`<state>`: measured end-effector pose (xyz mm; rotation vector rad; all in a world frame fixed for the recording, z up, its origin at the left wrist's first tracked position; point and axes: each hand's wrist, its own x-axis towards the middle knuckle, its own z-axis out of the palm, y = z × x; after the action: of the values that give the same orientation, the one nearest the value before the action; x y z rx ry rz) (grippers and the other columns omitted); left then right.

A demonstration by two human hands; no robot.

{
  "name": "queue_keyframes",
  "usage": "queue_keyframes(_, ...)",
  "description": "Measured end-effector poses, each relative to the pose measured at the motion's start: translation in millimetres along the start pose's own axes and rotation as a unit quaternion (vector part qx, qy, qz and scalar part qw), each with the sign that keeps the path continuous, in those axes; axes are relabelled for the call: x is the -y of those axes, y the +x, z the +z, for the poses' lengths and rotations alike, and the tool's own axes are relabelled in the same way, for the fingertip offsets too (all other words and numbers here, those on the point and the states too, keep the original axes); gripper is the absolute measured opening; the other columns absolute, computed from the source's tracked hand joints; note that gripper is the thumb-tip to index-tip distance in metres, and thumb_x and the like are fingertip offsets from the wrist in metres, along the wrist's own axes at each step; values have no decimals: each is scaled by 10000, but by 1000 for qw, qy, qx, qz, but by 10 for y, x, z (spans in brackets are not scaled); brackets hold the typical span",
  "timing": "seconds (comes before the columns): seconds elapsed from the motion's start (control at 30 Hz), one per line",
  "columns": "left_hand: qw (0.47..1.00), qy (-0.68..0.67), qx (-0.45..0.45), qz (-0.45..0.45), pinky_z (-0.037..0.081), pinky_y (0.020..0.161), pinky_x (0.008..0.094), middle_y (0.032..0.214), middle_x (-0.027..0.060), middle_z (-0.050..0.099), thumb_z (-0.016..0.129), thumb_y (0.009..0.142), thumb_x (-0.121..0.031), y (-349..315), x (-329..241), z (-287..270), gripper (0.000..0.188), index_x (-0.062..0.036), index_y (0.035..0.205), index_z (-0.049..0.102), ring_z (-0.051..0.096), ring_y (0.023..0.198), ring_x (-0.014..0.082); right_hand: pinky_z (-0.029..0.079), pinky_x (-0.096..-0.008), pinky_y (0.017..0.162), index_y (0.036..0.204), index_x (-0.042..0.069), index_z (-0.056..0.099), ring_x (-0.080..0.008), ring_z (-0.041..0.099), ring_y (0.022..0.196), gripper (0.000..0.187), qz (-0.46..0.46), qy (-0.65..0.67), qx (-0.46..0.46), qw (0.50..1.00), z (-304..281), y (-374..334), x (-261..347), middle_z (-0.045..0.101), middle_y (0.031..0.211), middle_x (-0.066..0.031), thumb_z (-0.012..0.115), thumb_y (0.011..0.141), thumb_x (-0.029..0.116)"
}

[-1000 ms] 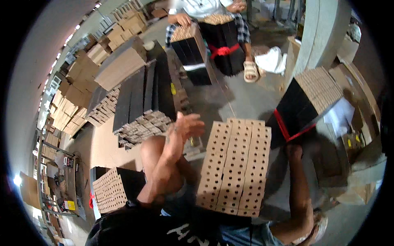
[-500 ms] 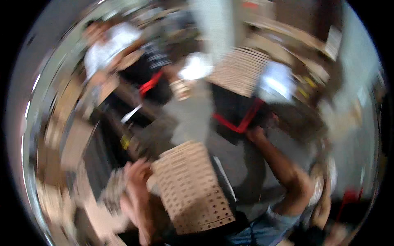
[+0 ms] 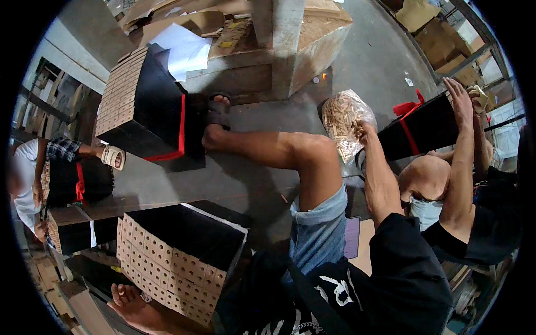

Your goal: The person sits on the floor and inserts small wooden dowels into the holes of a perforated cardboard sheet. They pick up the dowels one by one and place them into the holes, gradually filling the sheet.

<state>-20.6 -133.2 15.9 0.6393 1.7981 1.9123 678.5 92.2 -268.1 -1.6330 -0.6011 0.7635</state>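
A black box rests tilted close in front of me, packed with pale wooden blocks whose faces have rows of round holes. My left hand lies along the lower left edge of these blocks, fingers apart, with no held thing visible. Out to the right, my right hand reaches into a clear plastic bag full of small wooden dowels. Its fingers are curled among the dowels and partly hidden by them.
A black box with red trim, stacked with wooden strips, stands ahead left near white papers. A concrete pillar rises behind. One person sits at far left, another at right beside a red-tied black box.
The view has swung to the right, bringing the dowel bag and the person at right into sight. My right hand has gone into the bag; my left stays by the blocks.
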Motion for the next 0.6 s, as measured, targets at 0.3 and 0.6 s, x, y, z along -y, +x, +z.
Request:
queue_keyframes(0.3,980,-195,46,6,470,947,372,1057,127,651,429,1078,-426,111,146,-284,529,34,1276,600,590,970,212,510,-257,682,1206,73,652,-160,647,840,298,191,109,66,973,-190,-35,193,704,1054,-33,653,962,243)
queue_keyframes(0.6,993,-77,5,93,511,878,397,1029,140,659,419,1080,-429,-270,-191,557,497,21,1077,628,648,956,242,551,-330,845,1234,7,582,-213,660,972,473,39,92,319,942,613,-1614,2499,660,1125,-95,618,949,383)
